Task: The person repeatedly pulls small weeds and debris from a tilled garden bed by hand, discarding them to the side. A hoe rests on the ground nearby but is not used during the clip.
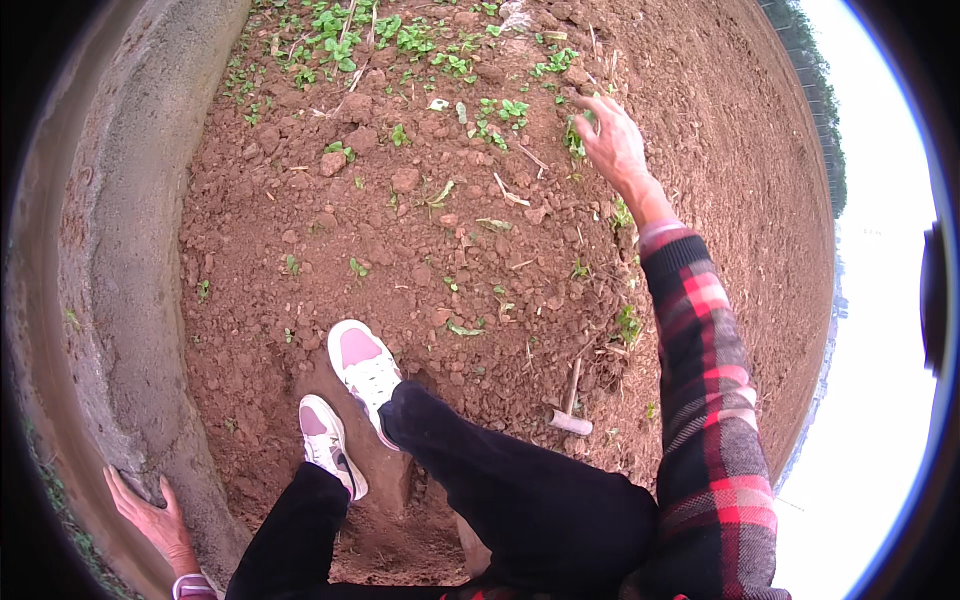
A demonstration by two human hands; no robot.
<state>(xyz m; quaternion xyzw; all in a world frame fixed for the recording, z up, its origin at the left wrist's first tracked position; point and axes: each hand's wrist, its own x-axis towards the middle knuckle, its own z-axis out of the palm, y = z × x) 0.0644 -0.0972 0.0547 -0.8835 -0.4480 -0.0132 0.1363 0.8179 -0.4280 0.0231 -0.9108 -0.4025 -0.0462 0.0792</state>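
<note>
My right hand [616,142] reaches over the soil bed with its fingers bent and thumb apart. It is at a small leafy green plant [574,139] near the bed's right side, and some green shows between thumb and fingers. Whether the fingers grip these leaves I cannot tell. Far to the lower left, my left hand [154,517] lies with spread fingers on the outer edge of a concrete curb [135,300], holding nothing. Low green seedlings [337,45] grow thickly at the top of the bed, with scattered small ones [514,111] nearer.
A T-shaped tool [570,422] with a pale crosspiece and thin handle lies on the soil right of my feet. My pink-and-white sneakers [367,371] stand on the reddish, cloddy soil [300,225]. Dry stalks [510,191] and cut leaves lie about. Bare soil slopes away at right.
</note>
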